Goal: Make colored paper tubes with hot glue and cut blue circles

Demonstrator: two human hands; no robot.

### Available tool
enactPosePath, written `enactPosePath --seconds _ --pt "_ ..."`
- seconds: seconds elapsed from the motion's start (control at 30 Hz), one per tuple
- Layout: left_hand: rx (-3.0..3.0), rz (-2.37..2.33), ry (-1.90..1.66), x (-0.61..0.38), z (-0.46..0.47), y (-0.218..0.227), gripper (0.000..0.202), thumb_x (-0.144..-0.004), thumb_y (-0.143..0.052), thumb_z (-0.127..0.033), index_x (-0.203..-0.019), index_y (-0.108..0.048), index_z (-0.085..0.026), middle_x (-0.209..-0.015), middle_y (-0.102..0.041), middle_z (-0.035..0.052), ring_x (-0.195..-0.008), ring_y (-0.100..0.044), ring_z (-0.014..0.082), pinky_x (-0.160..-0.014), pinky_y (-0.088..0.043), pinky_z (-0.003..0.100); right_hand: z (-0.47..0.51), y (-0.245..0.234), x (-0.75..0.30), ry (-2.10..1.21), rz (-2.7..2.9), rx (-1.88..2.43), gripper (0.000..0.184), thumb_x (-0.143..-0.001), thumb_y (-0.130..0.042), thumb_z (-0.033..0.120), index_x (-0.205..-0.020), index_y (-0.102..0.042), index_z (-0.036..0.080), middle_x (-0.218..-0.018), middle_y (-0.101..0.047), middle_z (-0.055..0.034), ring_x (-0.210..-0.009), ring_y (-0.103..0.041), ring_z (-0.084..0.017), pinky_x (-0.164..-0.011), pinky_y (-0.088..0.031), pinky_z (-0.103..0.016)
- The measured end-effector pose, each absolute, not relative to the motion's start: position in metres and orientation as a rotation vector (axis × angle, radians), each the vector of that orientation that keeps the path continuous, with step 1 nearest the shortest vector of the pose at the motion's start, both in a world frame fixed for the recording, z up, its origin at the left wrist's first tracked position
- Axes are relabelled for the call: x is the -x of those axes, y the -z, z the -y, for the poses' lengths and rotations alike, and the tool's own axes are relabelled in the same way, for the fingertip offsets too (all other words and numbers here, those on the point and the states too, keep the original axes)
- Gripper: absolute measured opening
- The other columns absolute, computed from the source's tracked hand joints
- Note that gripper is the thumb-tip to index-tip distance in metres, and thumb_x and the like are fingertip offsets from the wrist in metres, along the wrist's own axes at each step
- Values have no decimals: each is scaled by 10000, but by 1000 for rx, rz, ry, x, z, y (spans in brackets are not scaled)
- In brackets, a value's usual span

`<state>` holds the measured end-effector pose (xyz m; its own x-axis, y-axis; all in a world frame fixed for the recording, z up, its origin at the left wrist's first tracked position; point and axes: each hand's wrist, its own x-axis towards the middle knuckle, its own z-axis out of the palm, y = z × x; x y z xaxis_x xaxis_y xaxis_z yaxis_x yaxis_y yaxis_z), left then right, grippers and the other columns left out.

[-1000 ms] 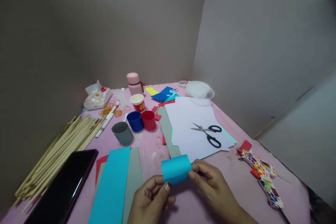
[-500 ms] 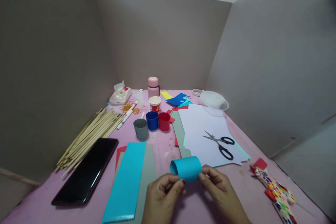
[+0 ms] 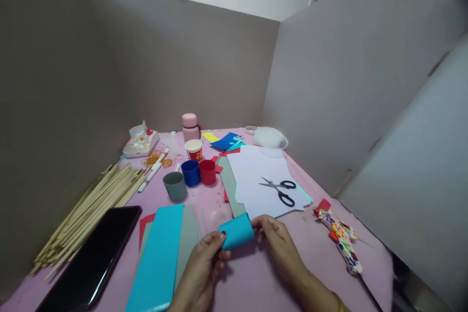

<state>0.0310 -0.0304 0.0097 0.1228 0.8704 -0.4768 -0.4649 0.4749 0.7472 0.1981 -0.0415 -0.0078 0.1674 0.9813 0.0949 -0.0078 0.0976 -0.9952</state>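
Note:
Both my hands hold a strip of turquoise paper rolled into a short tube (image 3: pixel 237 231), low over the pink table (image 3: pixel 321 253). My left hand (image 3: pixel 204 263) pinches its left end with fingers curled. My right hand (image 3: pixel 276 243) grips the right end. Just left of them lie a flat turquoise paper strip (image 3: pixel 157 258) and a grey strip (image 3: pixel 188 243). Black-handled scissors (image 3: pixel 280 188) rest on white sheets (image 3: pixel 256 175) beyond the tube.
A black phone (image 3: pixel 95 258) and a bundle of wooden sticks (image 3: pixel 95 204) lie at the left. Grey (image 3: pixel 174 186), blue (image 3: pixel 190 173) and red cups (image 3: pixel 207 172), a paper cup (image 3: pixel 193 149) and a pink flask (image 3: pixel 190 126) stand mid-table. A colourful patterned object (image 3: pixel 341 246) lies right. Grey partitions enclose the table.
The view swung and tilted, shifting the table in frame. My hands kept hold of the turquoise tube, which now looks rolled tighter and tilted up to the right.

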Motion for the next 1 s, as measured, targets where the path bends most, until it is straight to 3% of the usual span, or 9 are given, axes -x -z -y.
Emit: enactPosePath --seconds 0.07,0.2,0.3,0.37,0.47,0.53,0.67,0.9,1.0 --pt "-371 -1024 -986 -27 27 -10 122 -852 -533 -64 -757 -576 -127 -500 -574 -58 -364 -557 29 -367 -438 86 43 7 -200 -958 1043 1209 398 -881 -459 497 -775 -652 165 -695 -599 -22 -607 -496 -150 -557 -386 -250" --pt "-304 -966 -935 -23 21 -11 219 -925 -394 -68 -802 -572 -99 -464 -559 -41 -326 -532 36 -362 -466 111 49 3 -202 -860 962 1210 366 -894 -449 470 -760 -634 184 -702 -587 -19 -612 -477 -152 -562 -386 -250" --pt "-330 -980 -979 -24 22 -6 155 -891 -458 -46 -808 -571 -113 -489 -584 -42 -335 -542 38 -352 -454 108 55 -1 -201 -816 989 1180 353 -889 -455 464 -752 -632 192 -691 -574 -13 -645 -486 -164 -597 -391 -258" --pt "-389 -993 -1034 -28 25 -3 88 -806 -604 -50 -806 -581 -135 -526 -608 -57 -366 -556 33 -362 -445 97 59 -4 -198 -793 1048 1154 277 -829 -566 448 -763 -648 192 -732 -575 -13 -682 -496 -169 -615 -388 -255" --pt "-546 -977 -1084 -35 30 -1 247 -618 -809 -166 -753 -602 -161 -518 -623 -69 -398 -548 32 -373 -412 83 64 -5 -193 -810 1145 1125 272 -662 -755 375 -833 -661 185 -774 -547 5 -603 -449 -136 -540 -343 -236" --pt "-666 -964 -1062 -39 34 0 300 -555 -848 -273 -707 -621 -151 -458 -621 -46 -380 -512 35 -364 -379 85 65 -3 -191 -861 1146 1124 257 -662 -751 366 -789 -642 171 -697 -492 31 -549 -387 -117 -510 -304 -234" --pt "-822 -974 -993 -44 40 1 325 -568 -829 -364 -706 -661 -121 -435 -647 7 -365 -474 37 -370 -350 96 63 3 -193 -964 1089 1126 299 -765 -633 418 -633 -588 154 -596 -445 31 -598 -401 -141 -568 -322 -253" --pt "-844 -1004 -968 -41 45 -1 392 -721 -665 -498 -868 -686 -135 -701 -720 55 -533 -609 121 -471 -449 194 56 17 -206 -1144 954 1138 335 -754 -641 450 -621 -548 156 -538 -419 57 -522 -335 -102 -505 -272 -222" --pt "-917 -1040 -937 -41 43 -3 423 -702 -668 -512 -864 -704 -123 -653 -712 51 -530 -600 122 -486 -426 198 57 20 -207 -1175 924 1156 329 -749 -661 439 -620 -552 156 -534 -411 64 -521 -324 -96 -496 -252 -213"
